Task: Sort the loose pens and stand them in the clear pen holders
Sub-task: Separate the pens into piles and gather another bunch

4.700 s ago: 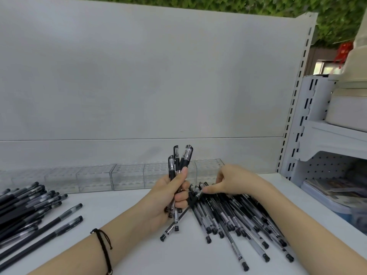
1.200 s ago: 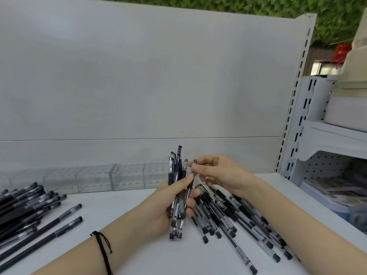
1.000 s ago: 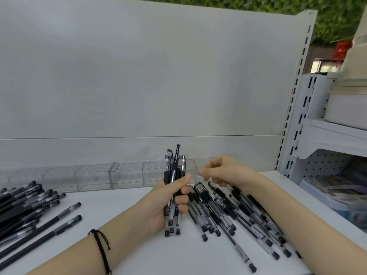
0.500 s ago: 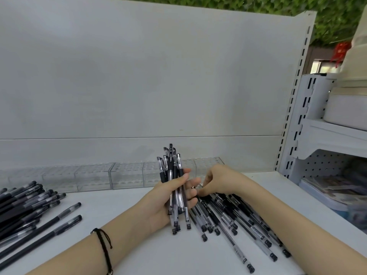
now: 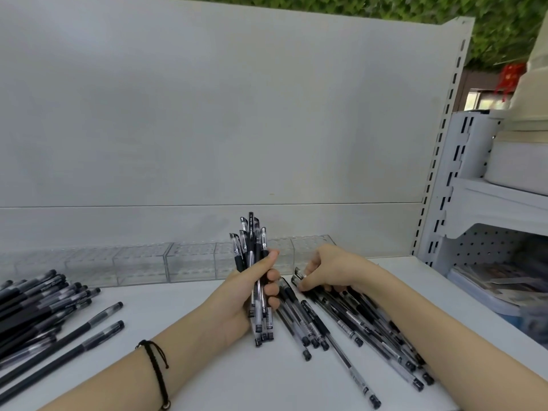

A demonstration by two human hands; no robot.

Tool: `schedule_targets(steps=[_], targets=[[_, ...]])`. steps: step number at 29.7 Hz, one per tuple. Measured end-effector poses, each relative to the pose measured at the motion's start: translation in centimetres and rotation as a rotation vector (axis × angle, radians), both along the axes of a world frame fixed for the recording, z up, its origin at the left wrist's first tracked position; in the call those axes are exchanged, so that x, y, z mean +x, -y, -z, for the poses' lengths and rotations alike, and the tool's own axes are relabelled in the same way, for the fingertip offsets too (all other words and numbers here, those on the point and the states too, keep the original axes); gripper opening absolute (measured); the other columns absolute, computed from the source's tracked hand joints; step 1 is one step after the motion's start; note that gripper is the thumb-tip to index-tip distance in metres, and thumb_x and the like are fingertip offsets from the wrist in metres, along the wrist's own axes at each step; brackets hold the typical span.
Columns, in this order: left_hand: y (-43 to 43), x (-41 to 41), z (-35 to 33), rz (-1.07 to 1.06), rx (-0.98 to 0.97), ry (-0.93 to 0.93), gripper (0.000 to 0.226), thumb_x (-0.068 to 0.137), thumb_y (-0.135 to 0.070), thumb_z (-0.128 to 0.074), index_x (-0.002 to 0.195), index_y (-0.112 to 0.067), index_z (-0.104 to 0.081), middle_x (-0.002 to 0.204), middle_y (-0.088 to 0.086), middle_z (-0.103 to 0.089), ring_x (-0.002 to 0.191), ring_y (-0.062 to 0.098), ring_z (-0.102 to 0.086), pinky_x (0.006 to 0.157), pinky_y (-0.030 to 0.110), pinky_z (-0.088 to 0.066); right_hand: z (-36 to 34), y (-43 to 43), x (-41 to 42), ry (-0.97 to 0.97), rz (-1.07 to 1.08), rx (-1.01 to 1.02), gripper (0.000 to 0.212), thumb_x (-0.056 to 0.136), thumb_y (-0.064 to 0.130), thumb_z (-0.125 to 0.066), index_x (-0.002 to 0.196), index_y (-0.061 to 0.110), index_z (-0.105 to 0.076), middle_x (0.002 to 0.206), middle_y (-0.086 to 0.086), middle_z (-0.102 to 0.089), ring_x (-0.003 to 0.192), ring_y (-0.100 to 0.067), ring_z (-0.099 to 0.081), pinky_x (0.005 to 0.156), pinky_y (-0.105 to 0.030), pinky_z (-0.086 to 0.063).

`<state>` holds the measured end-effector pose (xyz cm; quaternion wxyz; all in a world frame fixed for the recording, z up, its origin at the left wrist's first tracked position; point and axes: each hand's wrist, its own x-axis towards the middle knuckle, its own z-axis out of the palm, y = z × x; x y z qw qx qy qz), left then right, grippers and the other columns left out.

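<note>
At far left dark pens (image 5: 32, 310) lie heaped before the clear pen holders (image 5: 139, 265) along the back. The left hand (image 5: 240, 298) grips an upright bundle of pens (image 5: 250, 241); the right hand (image 5: 329, 268) pinches one pen (image 5: 298, 277) atop the loose pile (image 5: 350, 321).

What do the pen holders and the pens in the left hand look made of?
Pen holders: probably clear acrylic or similar plastic; the wall shows through, edges glint. Bundle of pens in the left hand: clear plastic barrels, black caps, matte grips, possibly rubber.
</note>
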<state>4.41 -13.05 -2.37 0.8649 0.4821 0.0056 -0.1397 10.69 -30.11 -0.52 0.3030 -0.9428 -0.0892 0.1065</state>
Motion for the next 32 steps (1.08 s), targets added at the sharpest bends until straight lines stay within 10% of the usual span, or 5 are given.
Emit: schedule_targets(steps=[15, 20, 32], targets=[[0.3, 0.2, 0.5, -0.028, -0.015, -0.055, 0.015, 0.094, -0.011, -0.058, 0.086, 0.001, -0.063, 0.096, 0.021, -0.073, 0.077, 0.025, -0.074, 0.069, 0.033, -0.061, -2.2, 0.5, -1.5, -0.337, -0.162, 0.981, 0.014, 0.081, 0.012, -0.064, 0.089, 0.002, -0.071, 0.064, 0.0, -0.06, 0.042, -0.003, -0.04, 0.036, -0.012, -0.026], [0.4, -0.6, 0.0, 0.131, 0.048, -0.044, 0.03, 0.094, -0.023, -0.056, 0.091, 0.0, -0.075, 0.108, 0.021, -0.071, 0.096, 0.032, -0.071, 0.079, 0.039, -0.06, -2.0, -0.1, -1.6, -0.31, -0.221, 1.018, 0.019, 0.078, 0.009, -0.066, 0.095, 0.002, -0.06, 0.061, -0.001, -0.06, 0.043, -0.004, -0.043, 0.036, -0.012, -0.029], [0.7, -0.7, 0.4, 0.236, 0.041, 0.023, 0.031, 0.074, -0.024, -0.073, 0.096, -0.009, -0.056, 0.067, 0.003, -0.053, 0.049, 0.01, -0.048, 0.046, 0.022, -0.046, -1.6, -0.9, -1.7, -0.113, -0.157, 0.934, 0.024, 0.084, 0.002, -0.068, 0.106, 0.004, -0.057, 0.064, -0.001, -0.054, 0.044, -0.005, -0.044, 0.039, -0.014, -0.034]])
